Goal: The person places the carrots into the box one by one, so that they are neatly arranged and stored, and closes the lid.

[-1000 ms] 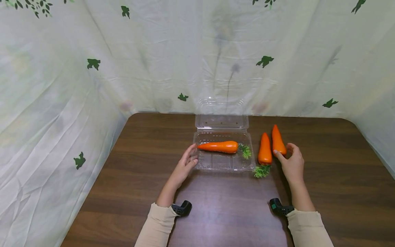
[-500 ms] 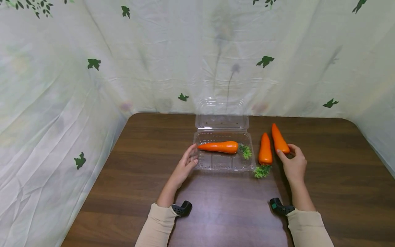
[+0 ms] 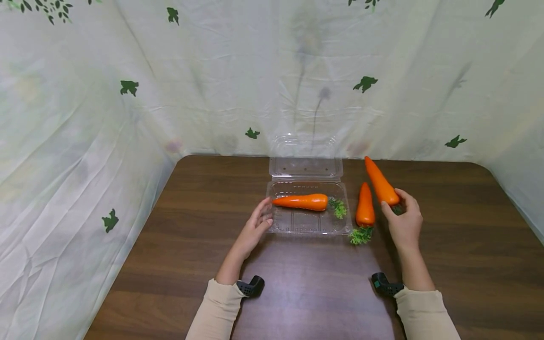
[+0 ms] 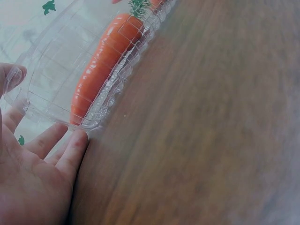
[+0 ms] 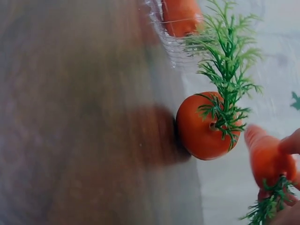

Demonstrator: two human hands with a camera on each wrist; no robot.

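Note:
My right hand [image 3: 403,224] pinches an orange carrot [image 3: 379,182] near its leafy end between thumb and fingers, its tip pointing away. In the right wrist view this carrot [image 5: 269,161] is at the right edge, its greens hanging down. My left hand [image 3: 252,229] is at the left end of a clear plastic clamshell box [image 3: 310,226], loosely spread with the fingertips touching its side. Inside the box lies a second carrot [image 3: 301,202], its leafy top to the right. A third carrot [image 3: 364,208] lies on the table between the box and my right hand, greens towards me.
The box's lid [image 3: 305,166] stands open at the back, against a pale curtain [image 3: 212,94] with green leaf prints. Everything is on a brown wooden table [image 3: 191,212]. Black wrist cameras [image 3: 252,286] sit on both wrists.
My right hand has raised its carrot off the table; the tip has swung up and to the left, and greens now show below it. The left hand and box stay put.

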